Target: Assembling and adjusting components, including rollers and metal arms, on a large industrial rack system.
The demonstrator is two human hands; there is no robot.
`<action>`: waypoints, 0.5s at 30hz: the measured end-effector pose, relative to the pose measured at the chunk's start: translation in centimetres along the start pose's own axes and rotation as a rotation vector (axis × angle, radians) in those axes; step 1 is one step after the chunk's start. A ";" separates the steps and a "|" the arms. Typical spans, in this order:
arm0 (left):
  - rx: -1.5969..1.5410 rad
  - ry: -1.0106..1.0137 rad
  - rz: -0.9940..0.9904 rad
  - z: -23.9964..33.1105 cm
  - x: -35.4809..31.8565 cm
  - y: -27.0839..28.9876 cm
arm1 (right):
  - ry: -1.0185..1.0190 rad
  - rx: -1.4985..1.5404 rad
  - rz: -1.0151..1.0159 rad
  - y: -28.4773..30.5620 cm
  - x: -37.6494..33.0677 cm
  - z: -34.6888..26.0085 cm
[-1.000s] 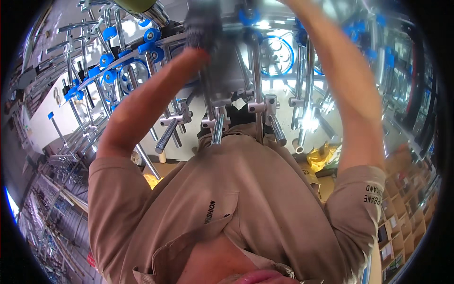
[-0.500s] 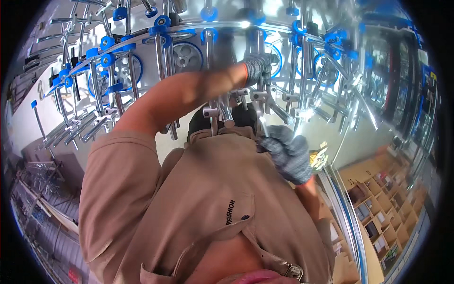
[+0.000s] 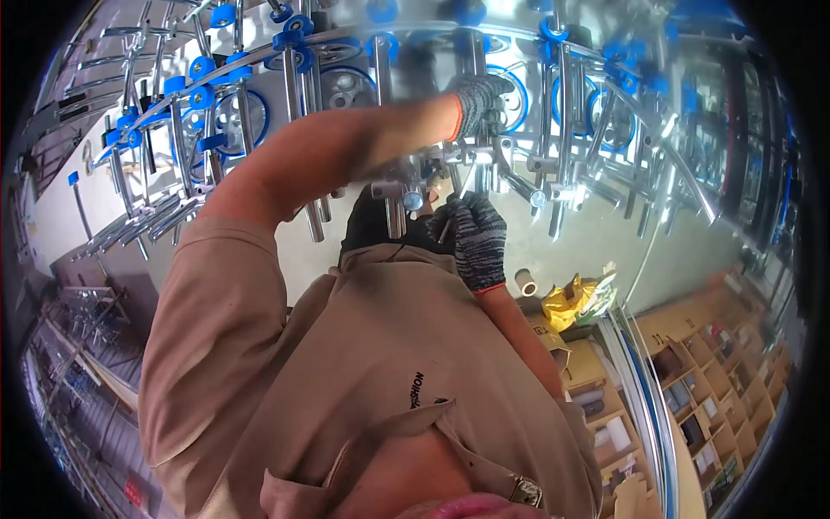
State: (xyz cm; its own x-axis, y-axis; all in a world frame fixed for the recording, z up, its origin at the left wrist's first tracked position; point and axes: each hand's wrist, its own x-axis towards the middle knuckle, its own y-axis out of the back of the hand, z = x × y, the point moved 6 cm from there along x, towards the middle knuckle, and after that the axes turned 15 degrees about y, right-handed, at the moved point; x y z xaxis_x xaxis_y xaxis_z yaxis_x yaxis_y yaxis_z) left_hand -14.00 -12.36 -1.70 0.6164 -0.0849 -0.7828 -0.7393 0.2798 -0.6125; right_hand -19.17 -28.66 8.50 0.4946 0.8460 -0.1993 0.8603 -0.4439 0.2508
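Note:
Both my hands wear grey knit gloves and reach into a frame of shiny metal tubes (image 3: pixel 553 130) fitted with blue roller wheels (image 3: pixel 229 117). My left hand (image 3: pixel 480 102) is closed around a metal tube joint (image 3: pixel 467 154) of the frame, the bare forearm stretching across from the left. Just below it, my right hand (image 3: pixel 475 238) is closed on a thin metal tool (image 3: pixel 451 208) whose tip points up at the same joint. My beige shirt (image 3: pixel 346 372) fills the lower middle of the view.
More tube racks with blue clips (image 3: pixel 130 147) run along the left. At the lower right stand wooden shelves (image 3: pixel 709 363) with boxes, a yellow bag (image 3: pixel 566 303) and a long metal rail (image 3: pixel 644 381). Metal parts lie stacked at the lower left (image 3: pixel 78 346).
Both arms were stretched high a second ago. My right hand has come down to just under the joint, and my left hand has shifted right onto the joint.

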 end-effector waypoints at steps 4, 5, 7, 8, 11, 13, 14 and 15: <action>0.039 0.009 0.172 0.6 -2.9 -0.4 | 0.065 -0.154 0.117 -1.3 -0.8 -0.5; 0.063 -0.096 0.134 1.1 -2.9 -0.7 | -0.135 0.063 0.194 -1.6 -0.4 -2.6; 0.048 -0.076 0.152 0.7 -2.7 -0.7 | 0.162 -0.491 0.062 -2.3 -1.3 -2.2; -0.007 -0.039 0.106 0.5 -2.7 -0.8 | 0.192 -0.659 -0.009 -2.5 -1.0 -3.1; -0.099 0.037 -0.016 0.0 -3.1 -1.1 | 0.254 -0.482 0.050 -2.9 -0.6 -3.3; -0.100 0.050 -0.106 -0.2 -2.4 -0.7 | 0.165 -0.471 -0.031 -1.8 -1.5 -1.1; -0.106 -0.010 -0.144 -0.2 -2.3 -0.7 | -0.073 -0.174 0.074 -1.2 -1.6 -0.8; -0.085 0.020 -0.087 -0.3 -2.5 -0.6 | -0.309 0.125 0.178 -1.1 -1.7 -0.6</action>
State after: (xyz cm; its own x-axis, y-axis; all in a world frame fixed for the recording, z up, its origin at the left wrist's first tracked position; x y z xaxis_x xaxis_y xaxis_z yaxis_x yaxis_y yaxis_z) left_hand -15.16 -12.56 0.62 0.6745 -0.1245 -0.7277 -0.7040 0.1881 -0.6848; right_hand -21.02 -29.45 9.18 0.6351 0.6321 -0.4438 0.7567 -0.6244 0.1936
